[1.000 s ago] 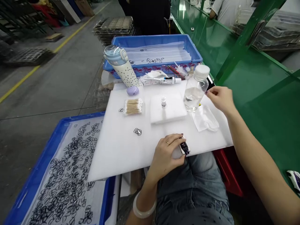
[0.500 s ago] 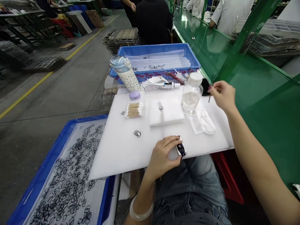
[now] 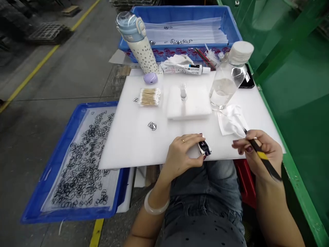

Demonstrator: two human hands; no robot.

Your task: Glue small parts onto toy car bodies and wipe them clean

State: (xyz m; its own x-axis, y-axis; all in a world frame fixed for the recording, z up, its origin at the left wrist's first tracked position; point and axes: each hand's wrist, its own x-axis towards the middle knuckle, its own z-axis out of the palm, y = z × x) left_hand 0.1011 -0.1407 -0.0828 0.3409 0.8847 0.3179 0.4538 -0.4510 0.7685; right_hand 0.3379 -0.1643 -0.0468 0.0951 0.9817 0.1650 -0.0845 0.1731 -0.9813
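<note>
Toy car (image 3: 205, 147), near edge of bench (image 3: 128, 144): pinched by left hand (image 3: 180, 154); likely light, stiff, slippery; best gripped at its ends. Tweezers (image 3: 262, 155): held in right hand (image 3: 272, 151).

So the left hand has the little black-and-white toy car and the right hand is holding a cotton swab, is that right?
Not quite: the head view shows the right hand holding a slim black tool with a yellow band, apparently tweezers. The left hand does have the toy car.
</note>
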